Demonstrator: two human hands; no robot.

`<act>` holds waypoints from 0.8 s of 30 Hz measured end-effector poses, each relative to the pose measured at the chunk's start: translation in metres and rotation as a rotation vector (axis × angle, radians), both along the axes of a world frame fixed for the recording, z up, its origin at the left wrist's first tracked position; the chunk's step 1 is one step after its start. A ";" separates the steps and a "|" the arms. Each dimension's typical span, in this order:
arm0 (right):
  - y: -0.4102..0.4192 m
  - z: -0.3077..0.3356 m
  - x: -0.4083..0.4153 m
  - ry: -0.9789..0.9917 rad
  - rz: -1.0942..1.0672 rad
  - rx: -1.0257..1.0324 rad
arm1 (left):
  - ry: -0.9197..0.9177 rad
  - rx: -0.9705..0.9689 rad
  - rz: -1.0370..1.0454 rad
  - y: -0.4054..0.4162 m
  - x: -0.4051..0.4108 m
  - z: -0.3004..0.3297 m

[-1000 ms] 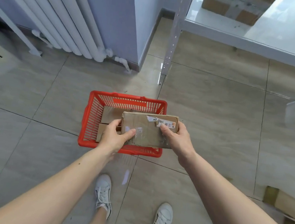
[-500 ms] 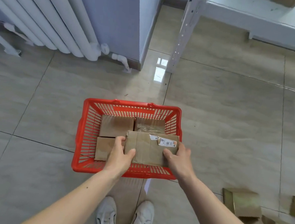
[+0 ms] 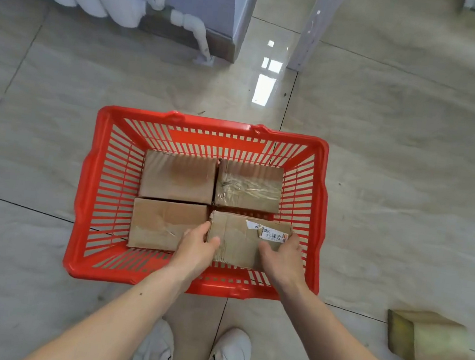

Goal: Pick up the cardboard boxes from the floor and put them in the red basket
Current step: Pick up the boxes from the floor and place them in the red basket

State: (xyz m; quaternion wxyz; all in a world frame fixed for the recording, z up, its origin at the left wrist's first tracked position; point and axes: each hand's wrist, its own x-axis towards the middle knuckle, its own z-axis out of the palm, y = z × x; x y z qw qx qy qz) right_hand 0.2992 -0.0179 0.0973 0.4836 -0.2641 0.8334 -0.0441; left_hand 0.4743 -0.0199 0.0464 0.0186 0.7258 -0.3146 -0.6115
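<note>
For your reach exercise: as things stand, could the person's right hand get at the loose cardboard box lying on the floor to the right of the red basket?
Probably not yet. The right hand grips the labelled cardboard box inside the red plastic basket. Once freed, bare floor lies between it and the loose cardboard box.

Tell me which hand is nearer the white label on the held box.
Right. The right hand grips the box at its right end, fingers touching the label; the left hand grips the opposite end.
</note>
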 end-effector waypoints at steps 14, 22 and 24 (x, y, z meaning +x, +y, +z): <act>-0.015 -0.098 -0.002 -0.163 -0.027 0.063 | -0.100 0.010 -0.088 -0.020 -0.015 -0.029; -0.002 -0.093 -0.012 -0.209 -0.004 -0.058 | -0.105 -0.032 -0.052 -0.017 -0.017 -0.001; 0.000 -0.061 -0.009 -0.229 -0.002 -0.036 | -0.114 -0.056 -0.029 -0.015 -0.020 0.021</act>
